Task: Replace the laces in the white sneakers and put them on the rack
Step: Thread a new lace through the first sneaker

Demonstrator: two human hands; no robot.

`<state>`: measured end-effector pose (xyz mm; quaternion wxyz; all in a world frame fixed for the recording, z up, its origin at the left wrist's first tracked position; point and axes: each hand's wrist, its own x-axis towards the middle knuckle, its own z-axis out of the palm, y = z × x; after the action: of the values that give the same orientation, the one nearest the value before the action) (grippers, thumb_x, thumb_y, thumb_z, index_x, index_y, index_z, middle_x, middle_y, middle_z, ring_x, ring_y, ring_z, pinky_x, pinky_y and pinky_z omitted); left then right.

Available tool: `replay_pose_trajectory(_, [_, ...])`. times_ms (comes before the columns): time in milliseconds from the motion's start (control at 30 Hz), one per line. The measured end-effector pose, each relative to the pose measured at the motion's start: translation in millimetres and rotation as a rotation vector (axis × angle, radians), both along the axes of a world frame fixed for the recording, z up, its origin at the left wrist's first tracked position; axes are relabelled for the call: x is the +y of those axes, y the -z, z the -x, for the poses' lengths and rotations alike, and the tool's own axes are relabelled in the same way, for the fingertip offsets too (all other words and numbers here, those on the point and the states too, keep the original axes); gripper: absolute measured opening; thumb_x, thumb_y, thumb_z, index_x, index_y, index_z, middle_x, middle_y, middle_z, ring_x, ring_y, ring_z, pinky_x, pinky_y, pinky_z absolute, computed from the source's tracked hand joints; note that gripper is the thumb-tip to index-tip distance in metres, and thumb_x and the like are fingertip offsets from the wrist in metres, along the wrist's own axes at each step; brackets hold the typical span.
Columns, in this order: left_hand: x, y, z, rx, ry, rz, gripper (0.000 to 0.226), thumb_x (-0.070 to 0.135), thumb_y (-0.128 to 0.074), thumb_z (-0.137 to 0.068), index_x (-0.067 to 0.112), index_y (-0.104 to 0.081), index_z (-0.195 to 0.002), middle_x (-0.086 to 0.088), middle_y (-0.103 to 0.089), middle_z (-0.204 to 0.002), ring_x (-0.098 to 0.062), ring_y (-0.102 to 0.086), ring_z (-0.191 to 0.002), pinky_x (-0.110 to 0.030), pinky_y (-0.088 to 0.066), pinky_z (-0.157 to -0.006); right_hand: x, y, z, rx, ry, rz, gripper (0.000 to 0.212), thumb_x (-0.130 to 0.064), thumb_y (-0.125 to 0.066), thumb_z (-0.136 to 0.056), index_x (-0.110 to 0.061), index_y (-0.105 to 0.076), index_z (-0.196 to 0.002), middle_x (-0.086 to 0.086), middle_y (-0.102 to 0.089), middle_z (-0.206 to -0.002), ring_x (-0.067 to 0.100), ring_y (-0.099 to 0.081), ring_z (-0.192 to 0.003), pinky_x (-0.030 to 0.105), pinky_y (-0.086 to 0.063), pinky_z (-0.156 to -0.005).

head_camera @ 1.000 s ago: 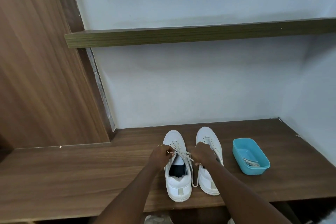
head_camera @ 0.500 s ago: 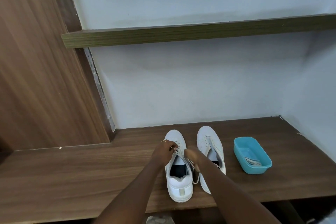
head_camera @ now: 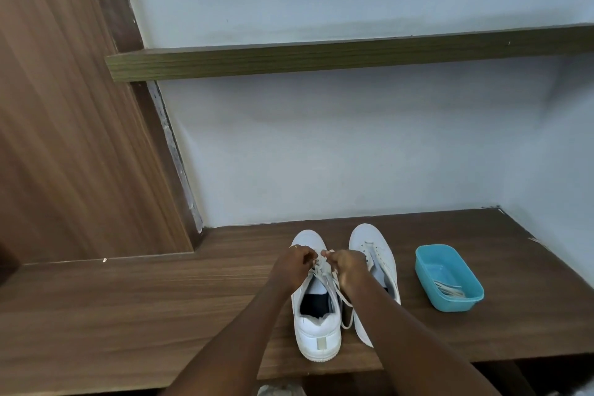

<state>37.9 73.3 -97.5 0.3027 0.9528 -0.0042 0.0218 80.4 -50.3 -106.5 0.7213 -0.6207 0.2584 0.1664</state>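
Observation:
Two white sneakers stand side by side on the brown wooden shelf (head_camera: 128,315), toes to the wall. Over the eyelets of the left sneaker (head_camera: 316,328) my left hand (head_camera: 294,264) and my right hand (head_camera: 345,267) meet, each pinching part of its white lace (head_camera: 340,299). A loose loop of that lace hangs down between the two shoes. The right sneaker (head_camera: 376,254) has bare eyelets and no lace that I can see; my right forearm hides its heel.
A teal plastic tub (head_camera: 450,278) with white laces in it sits right of the shoes. A second wooden shelf (head_camera: 321,56) runs along the white wall above. A wooden panel (head_camera: 64,138) closes the left side. Something pale shows below the shelf's front edge.
My right hand has moved left and forward from beside the right sneaker to meet my left hand over the left sneaker's eyelets. The lace is drawn up shorter between them.

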Motion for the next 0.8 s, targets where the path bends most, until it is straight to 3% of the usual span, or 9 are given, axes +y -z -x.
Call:
replay_pose_trajectory(133, [-6,-3,-4,0.037,-0.062,0.061,0.027,0.023,-0.052,-0.095,0.011,-0.064,-0.116,-0.005,-0.066,-0.114,-0.019,-0.058,-0.105,-0.022,-0.038,-0.079,0,-16,2,-0.208,0.060,-0.004,0.025,0.006,-0.073,-0.074,0.001,-0.056,-0.091,0.012,-0.058,-0.075,0.011,-0.056,-0.054,0.019,-0.042,-0.050])
replay_pose_trajectory(233, [-11,-11,-8,0.008,-0.042,0.148,0.027,0.024,-0.049,-0.097,0.009,-0.065,-0.112,-0.006,-0.067,-0.108,-0.020,-0.059,-0.101,-0.021,-0.033,-0.072,-1,-35,5,-0.326,0.064,-0.018,0.028,0.007,-0.073,-0.073,-0.006,-0.050,-0.083,0.016,-0.062,-0.084,0.019,-0.059,-0.062,0.026,-0.048,-0.058])
replay_pose_trajectory(367, [-20,-28,-10,-0.076,-0.025,0.323,0.025,0.022,-0.049,-0.097,0.011,-0.067,-0.110,-0.005,-0.069,-0.102,-0.014,-0.059,-0.093,-0.022,-0.036,-0.071,-3,-58,3,-0.376,0.003,-0.037,0.028,0.006,-0.070,-0.076,-0.007,-0.046,-0.082,0.024,-0.064,-0.085,0.022,-0.056,-0.046,0.032,-0.051,-0.056])
replay_pose_trajectory(467, [-26,-36,-11,-0.136,-0.094,0.511,0.021,0.019,-0.053,-0.095,0.008,-0.067,-0.107,-0.001,-0.068,-0.095,-0.005,-0.057,-0.081,-0.005,-0.037,-0.062,-4,-71,3,-0.405,-0.014,-0.081,0.029,0.007,-0.068,-0.079,-0.008,-0.044,-0.086,0.020,-0.061,-0.079,0.017,-0.053,-0.044,0.027,-0.049,-0.054])
replay_pose_trajectory(533, [-28,-37,-12,-0.156,-0.147,0.582,0.017,0.016,-0.055,-0.094,0.007,-0.067,-0.104,0.002,-0.065,-0.088,-0.002,-0.055,-0.075,-0.003,-0.037,-0.059,-5,-79,4,-0.411,-0.022,-0.127,0.031,0.009,-0.067,-0.079,-0.009,-0.043,-0.086,0.017,-0.062,-0.078,0.016,-0.052,-0.041,0.026,-0.049,-0.052])
replay_pose_trajectory(667, [-27,-34,-11,-0.134,-0.133,0.549,0.015,0.018,-0.056,-0.093,0.008,-0.068,-0.095,0.003,-0.064,-0.081,-0.005,-0.055,-0.072,-0.014,-0.037,-0.062,-8,-95,1,-0.438,-0.009,-0.076,0.033,0.006,-0.074,-0.074,-0.006,-0.047,-0.087,0.013,-0.060,-0.083,0.021,-0.053,-0.052,0.023,-0.046,-0.041])
replay_pose_trajectory(800, [-25,-29,-9,-0.092,-0.054,0.363,0.013,0.016,-0.054,-0.093,0.014,-0.061,-0.083,0.010,-0.052,-0.068,-0.004,-0.046,-0.064,-0.016,-0.032,-0.059,-10,-107,-11,-0.512,0.008,-0.033,0.029,0.002,-0.079,-0.069,-0.010,-0.053,-0.074,0.009,-0.064,-0.086,0.022,-0.062,-0.086,0.022,-0.043,-0.067])
